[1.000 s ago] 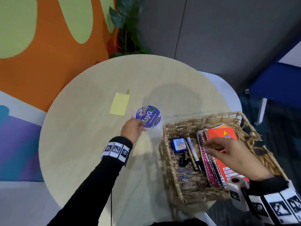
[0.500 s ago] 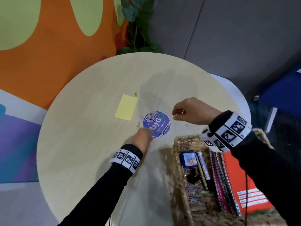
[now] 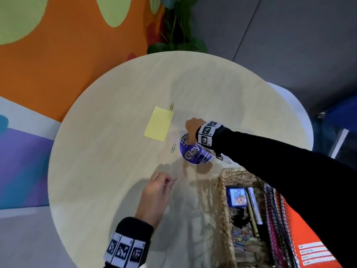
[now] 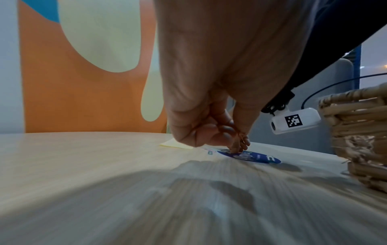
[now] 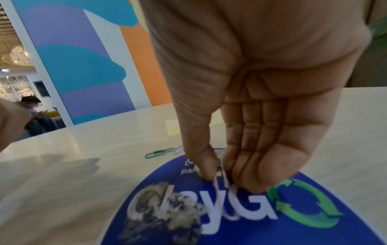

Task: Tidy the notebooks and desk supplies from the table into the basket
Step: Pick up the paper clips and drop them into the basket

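Nearest: left hand (image 3: 154, 192) above the worktop (image 3: 96, 171), fingers curled, thumb and forefinger pinching a small paper clip (image 3: 174, 179). Beside it, the wicker basket (image 3: 222, 190) holds spiral notebooks (image 3: 276, 219), an orange notebook (image 3: 309, 246), pens and clips. Farther: round blue sticker (image 5: 240, 215) flat on the worktop, white lettering partly legible, ending in "G", followed by a green recycling-arrow ring. Right hand (image 5: 251, 99) reaches down onto it, thumb and fingertips closing on a pale paper clip (image 5: 217, 180). Green paper clip (image 3: 173, 148) just beside the sticker. Yellow sticky note (image 3: 158, 123) beyond.
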Tool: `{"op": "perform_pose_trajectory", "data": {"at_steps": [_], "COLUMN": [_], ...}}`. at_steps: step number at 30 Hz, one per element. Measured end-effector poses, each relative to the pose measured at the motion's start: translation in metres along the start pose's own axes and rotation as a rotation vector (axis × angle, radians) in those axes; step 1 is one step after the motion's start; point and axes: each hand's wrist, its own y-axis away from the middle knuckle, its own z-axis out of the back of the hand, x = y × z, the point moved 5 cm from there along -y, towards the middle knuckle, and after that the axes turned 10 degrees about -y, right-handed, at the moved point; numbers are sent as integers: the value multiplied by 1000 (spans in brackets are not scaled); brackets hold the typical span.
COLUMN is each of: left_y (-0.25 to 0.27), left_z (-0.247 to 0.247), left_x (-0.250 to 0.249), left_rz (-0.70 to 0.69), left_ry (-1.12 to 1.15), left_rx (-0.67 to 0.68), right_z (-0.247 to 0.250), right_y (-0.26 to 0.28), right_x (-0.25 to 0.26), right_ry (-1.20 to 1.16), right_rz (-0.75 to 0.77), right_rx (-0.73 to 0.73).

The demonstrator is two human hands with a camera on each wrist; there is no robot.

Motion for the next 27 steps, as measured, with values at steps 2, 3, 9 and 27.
{"op": "perform_pose_trajectory", "data": {"at_steps": [2,3,9,27], "left_y": [12,16,20,24], "left_z": [2,2,-3,-4], "left_x": [8,11,6,-91], "left_rz": [11,17,12,-224], "left_ry": [7,16,3,7], "left_rx": [2,13,10,86], "right_z": [-1,0,-14,-1], "right_y": [4,9,-7,258], "right_x": [2,5,-12,-30], "right_ry": [11,-14,-50,-132], "right_rz": [24,20,-79,138], "right_rx": [-30,-18,11,-135]}}
